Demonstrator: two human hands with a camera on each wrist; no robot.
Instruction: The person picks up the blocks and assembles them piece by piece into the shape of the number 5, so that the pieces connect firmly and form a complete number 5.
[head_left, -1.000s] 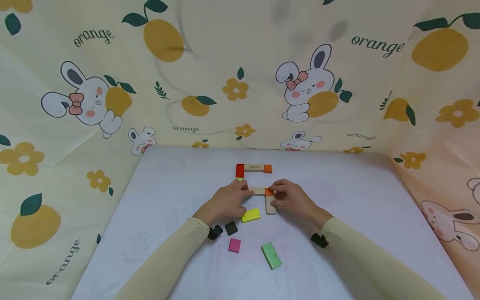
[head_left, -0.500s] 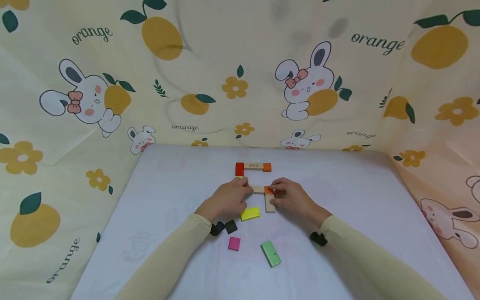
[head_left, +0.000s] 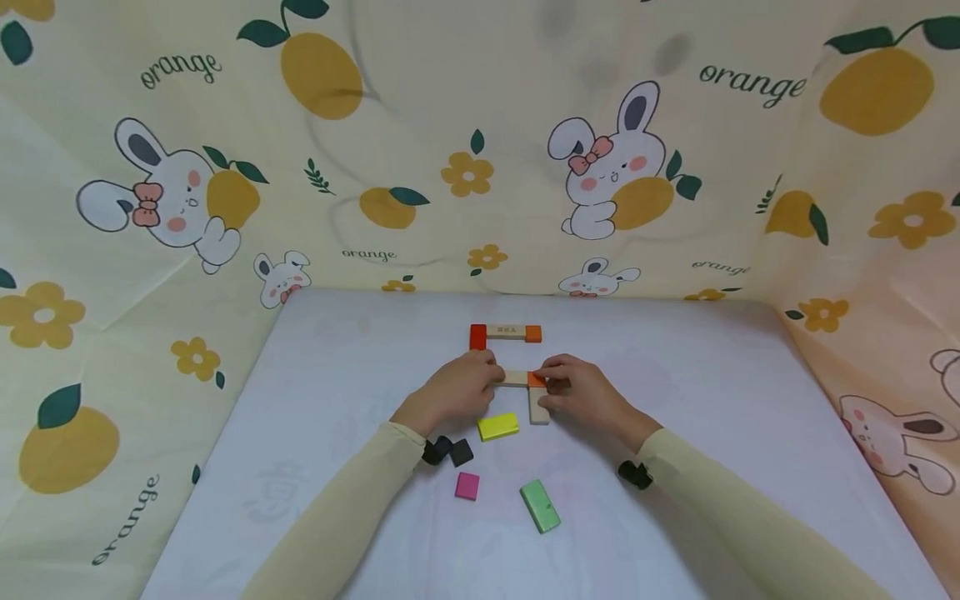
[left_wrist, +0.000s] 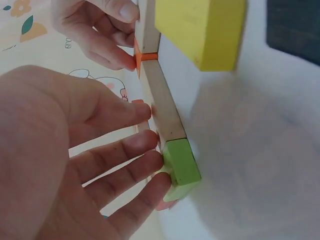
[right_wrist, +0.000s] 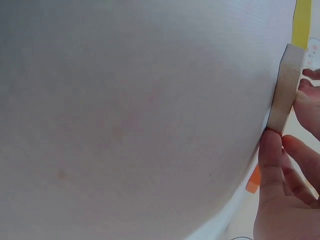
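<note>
Flat on the white tabletop, blocks form an angular row. My left hand (head_left: pixel 461 387) reaches its left corner: in the left wrist view, extended fingertips touch a green block (left_wrist: pixel 182 165), and the thumb lies beside a plain wooden block (left_wrist: pixel 162 100). That wooden block runs to an orange block (head_left: pixel 536 379). Below the orange one, a second wooden stick (head_left: pixel 539 406) points toward me. My right hand (head_left: pixel 581 392) is at their right side, index fingertip on the orange block and thumb against the stick. Farther back are a red block (head_left: pixel 477 337), a printed wooden block (head_left: pixel 506 332) and another orange block (head_left: pixel 533 333).
Nearer to me lie a yellow block (head_left: pixel 498 427), a black block (head_left: pixel 461 452), a magenta block (head_left: pixel 467 486) and a longer green block (head_left: pixel 539 506). The yellow and black ones sit close to my left hand and wrist. A printed cloth (head_left: pixel 420 125) rises behind the table.
My left hand has shifted slightly forward, its fingers now covering the green block in the head view, and its thumb has drawn away from the yellow block. The right hand stays almost still.
</note>
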